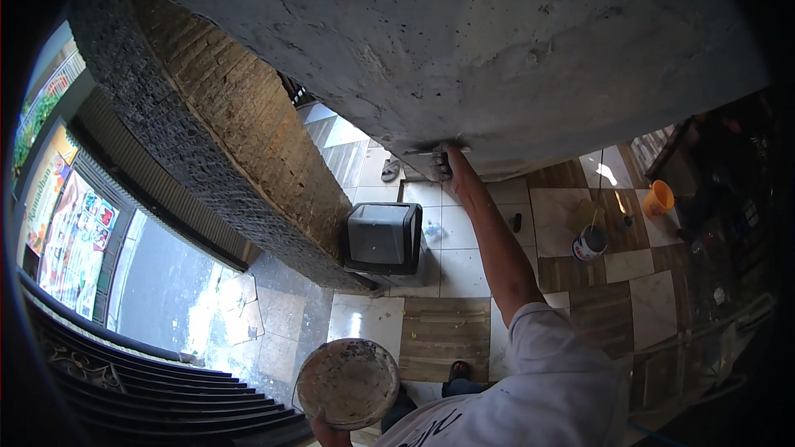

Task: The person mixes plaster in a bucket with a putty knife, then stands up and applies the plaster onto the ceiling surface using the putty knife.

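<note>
My left hand (331,434) grips the rim of a round bowl (349,382), whose inside is smeared with pale, plaster-like residue. My right arm is stretched far forward, and my right hand (443,165) is closed around a flat plastering trowel (421,152). Only a thin edge of its blade shows beside my fingers, and the handle is hidden. The blade lies against the lower edge of a grey plastered wall (497,66), which is patchy and pitted with dark spots higher up.
A rough stone pillar (240,124) slants along the left, with a grey lidded bin (383,238) at its foot. Further right on the tiled floor (464,273) stand a paint bucket (590,243) and an orange pail (658,199). Dark metal railings (166,397) run along the lower left.
</note>
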### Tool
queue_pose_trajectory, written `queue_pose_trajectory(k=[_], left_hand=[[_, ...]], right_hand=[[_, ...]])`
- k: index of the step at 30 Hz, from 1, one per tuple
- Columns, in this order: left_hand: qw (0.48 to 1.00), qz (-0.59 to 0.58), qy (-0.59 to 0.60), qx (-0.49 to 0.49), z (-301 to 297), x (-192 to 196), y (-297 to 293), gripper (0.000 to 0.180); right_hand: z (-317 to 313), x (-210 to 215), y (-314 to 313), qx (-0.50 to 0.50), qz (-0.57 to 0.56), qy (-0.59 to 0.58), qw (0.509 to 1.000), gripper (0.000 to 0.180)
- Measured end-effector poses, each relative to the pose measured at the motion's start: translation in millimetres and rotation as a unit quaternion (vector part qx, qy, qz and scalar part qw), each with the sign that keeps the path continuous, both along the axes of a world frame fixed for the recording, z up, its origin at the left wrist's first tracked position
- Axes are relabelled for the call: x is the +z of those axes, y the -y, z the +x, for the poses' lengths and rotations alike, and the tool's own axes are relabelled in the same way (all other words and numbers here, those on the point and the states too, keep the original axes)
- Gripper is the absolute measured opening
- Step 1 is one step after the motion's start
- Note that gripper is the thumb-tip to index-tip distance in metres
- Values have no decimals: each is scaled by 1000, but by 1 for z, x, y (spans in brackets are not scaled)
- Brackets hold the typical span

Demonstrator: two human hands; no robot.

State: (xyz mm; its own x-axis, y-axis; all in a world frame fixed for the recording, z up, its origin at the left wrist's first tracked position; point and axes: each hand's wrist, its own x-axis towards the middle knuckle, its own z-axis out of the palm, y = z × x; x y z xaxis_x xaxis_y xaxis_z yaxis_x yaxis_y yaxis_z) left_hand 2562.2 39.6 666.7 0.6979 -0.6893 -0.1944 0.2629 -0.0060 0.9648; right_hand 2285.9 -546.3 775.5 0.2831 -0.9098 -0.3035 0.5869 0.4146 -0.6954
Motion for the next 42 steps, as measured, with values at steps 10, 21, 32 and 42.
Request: queue_pose_trajectory(k=[10, 21, 32, 42], left_hand=[[972, -96, -211, 40, 13, 21, 4, 52], [972, -66, -221, 51, 28, 2, -23, 50], [980, 47, 184, -54, -20, 33, -40, 51], [977, 65, 191, -70, -16, 54, -31, 48]], right_hand=[[9, 34, -35, 92, -182, 46, 978, 33], [6, 69, -127, 118, -229, 143, 956, 22], [-4, -70, -46, -113, -48, -101, 987, 31], [20, 69, -70, -88, -188, -57, 977, 29]])
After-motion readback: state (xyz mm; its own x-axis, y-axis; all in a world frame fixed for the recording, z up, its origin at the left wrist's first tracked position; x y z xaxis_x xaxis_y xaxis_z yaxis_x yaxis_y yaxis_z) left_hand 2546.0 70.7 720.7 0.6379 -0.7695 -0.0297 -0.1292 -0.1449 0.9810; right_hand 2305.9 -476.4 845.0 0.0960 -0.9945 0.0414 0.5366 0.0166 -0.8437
